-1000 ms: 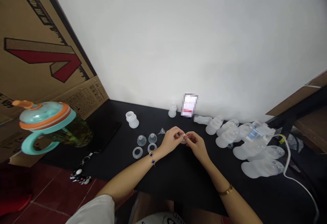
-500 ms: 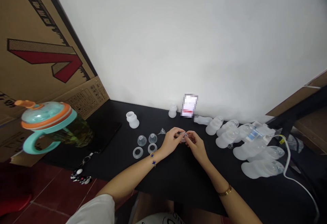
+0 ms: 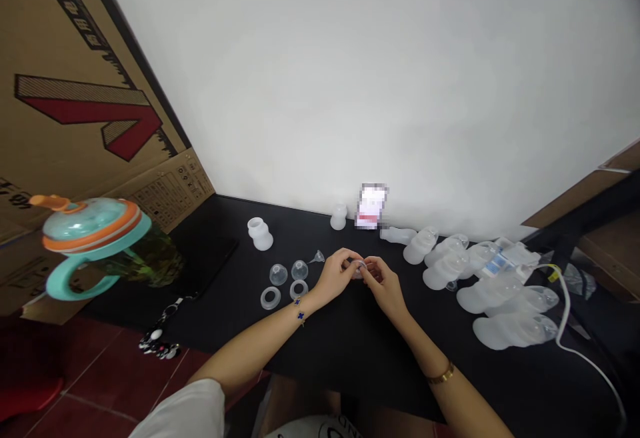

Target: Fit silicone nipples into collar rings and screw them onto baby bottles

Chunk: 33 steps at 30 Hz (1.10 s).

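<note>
A white painted wall [image 3: 350, 78] is running along the far side, lit evenly — a printed cardboard carton [image 3: 85, 111] is standing against it at left. A black-topped table [image 3: 340, 358] is extending along the wall's foot, dark red floor tiles [image 3: 100, 385] are showing at near left, and further brown cardboard [image 3: 605, 258] is lying at far right.

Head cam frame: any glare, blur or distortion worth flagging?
Head view: strong wide-angle distortion, with the cardboard box leaning steeply; the white wall is very bright; the card is mosaic-blurred; the frosted bottles have soft, low-contrast edges; the clear piece between the left hand and right hand is too small to resolve.
</note>
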{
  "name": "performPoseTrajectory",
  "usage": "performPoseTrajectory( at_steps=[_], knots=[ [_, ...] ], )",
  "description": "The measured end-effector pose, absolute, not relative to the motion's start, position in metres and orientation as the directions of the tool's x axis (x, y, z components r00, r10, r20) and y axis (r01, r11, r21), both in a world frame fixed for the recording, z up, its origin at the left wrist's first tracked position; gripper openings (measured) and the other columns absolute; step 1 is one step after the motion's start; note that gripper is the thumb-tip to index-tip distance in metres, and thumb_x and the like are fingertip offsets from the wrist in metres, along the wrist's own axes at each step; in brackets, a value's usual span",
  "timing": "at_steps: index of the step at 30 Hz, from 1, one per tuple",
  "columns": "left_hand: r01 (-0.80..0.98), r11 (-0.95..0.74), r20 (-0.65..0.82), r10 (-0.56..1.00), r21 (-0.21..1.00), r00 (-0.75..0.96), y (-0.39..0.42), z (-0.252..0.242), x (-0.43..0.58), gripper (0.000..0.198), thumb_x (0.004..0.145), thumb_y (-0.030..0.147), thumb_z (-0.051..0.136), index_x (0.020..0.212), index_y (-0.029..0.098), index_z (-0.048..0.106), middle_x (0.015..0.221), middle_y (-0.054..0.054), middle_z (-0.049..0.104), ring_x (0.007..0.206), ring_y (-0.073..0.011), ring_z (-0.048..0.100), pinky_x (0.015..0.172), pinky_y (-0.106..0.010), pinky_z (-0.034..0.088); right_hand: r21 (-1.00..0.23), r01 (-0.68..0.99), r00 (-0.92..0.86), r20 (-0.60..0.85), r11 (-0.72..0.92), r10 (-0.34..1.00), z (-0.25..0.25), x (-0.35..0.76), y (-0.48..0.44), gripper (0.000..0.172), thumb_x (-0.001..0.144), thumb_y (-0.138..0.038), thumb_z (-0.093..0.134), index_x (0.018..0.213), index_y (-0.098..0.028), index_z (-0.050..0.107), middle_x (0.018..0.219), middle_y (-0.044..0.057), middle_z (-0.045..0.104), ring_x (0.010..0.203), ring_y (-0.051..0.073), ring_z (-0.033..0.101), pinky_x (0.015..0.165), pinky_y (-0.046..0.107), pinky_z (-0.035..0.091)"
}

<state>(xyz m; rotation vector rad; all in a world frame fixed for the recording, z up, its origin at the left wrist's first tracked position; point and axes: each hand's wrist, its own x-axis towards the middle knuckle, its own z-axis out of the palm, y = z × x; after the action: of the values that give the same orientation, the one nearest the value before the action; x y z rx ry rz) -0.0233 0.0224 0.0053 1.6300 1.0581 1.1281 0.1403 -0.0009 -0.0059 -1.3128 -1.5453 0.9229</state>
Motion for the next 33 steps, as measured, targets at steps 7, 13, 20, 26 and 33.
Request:
performPoseTrajectory(
  at_steps=[7, 13, 20, 26, 33],
  knots=[
    [0.198, -0.296, 0.250, 0.941, 0.935, 0.228, 0.0246, 0.0003, -0.0229, 0.015, 0.090, 0.027, 0.059, 0.091, 0.017, 0.070, 0.091, -0.003, 0.065, 0.066, -0.0112, 0.054, 0.061, -0.024, 0.043, -0.922, 0.347, -0.050, 0.162, 0.169, 0.986, -0.0061, 0.1395, -0.0016, 0.033, 0.091, -0.054, 0.061, 0.100, -0.023, 0.066, 0.086, 0.005, 0.073, 0.074, 0.021, 0.068, 0.062, 0.030, 0.051],
    [0.207, -0.319, 0.273, 0.936, 0.925, 0.222, 0.0240, -0.0001, -0.0232, 0.013, 0.090, 0.026, 0.059, 0.090, 0.017, 0.069, 0.089, -0.003, 0.064, 0.065, -0.0109, 0.054, 0.060, -0.024, 0.044, -0.913, 0.369, -0.052, 0.166, 0.174, 0.985, -0.0055, 0.1390, -0.0020, 0.032, 0.092, -0.054, 0.060, 0.100, -0.023, 0.065, 0.085, 0.004, 0.072, 0.072, 0.020, 0.067, 0.061, 0.029, 0.050],
    [0.020, -0.164, 0.158, 0.970, 0.986, 0.186, 0.0194, 0.0021, -0.0201, 0.024, 0.091, 0.039, 0.062, 0.098, 0.017, 0.066, 0.096, -0.006, 0.067, 0.071, -0.0143, 0.066, 0.065, -0.027, 0.056, -0.917, 0.361, -0.051, 0.161, 0.168, 0.986, -0.0033, 0.1376, -0.0030, 0.036, 0.092, -0.054, 0.059, 0.110, -0.023, 0.064, 0.089, 0.005, 0.072, 0.069, 0.019, 0.067, 0.061, 0.030, 0.052],
    [0.036, -0.189, 0.180, 0.967, 0.981, 0.181, 0.0198, 0.0005, -0.0198, 0.025, 0.090, 0.041, 0.064, 0.098, 0.017, 0.065, 0.103, -0.007, 0.066, 0.076, -0.0146, 0.068, 0.066, -0.027, 0.058, -0.914, 0.372, -0.020, 0.170, 0.165, 0.985, -0.0006, 0.1380, -0.0040, 0.036, 0.093, -0.055, 0.058, 0.108, -0.023, 0.066, 0.091, 0.005, 0.069, 0.067, 0.018, 0.064, 0.061, 0.029, 0.051],
    [0.066, -0.208, 0.192, 0.961, 0.976, 0.197, 0.0212, -0.0013, -0.0200, 0.025, 0.090, 0.041, 0.064, 0.099, 0.017, 0.066, 0.101, -0.007, 0.068, 0.077, -0.0157, 0.068, 0.066, -0.027, 0.057, -0.905, 0.385, -0.001, 0.195, 0.180, 0.981, -0.0019, 0.1400, -0.0029, 0.040, 0.093, -0.055, 0.056, 0.113, -0.023, 0.069, 0.094, 0.006, 0.067, 0.070, 0.019, 0.062, 0.062, 0.031, 0.052]
  ],
)
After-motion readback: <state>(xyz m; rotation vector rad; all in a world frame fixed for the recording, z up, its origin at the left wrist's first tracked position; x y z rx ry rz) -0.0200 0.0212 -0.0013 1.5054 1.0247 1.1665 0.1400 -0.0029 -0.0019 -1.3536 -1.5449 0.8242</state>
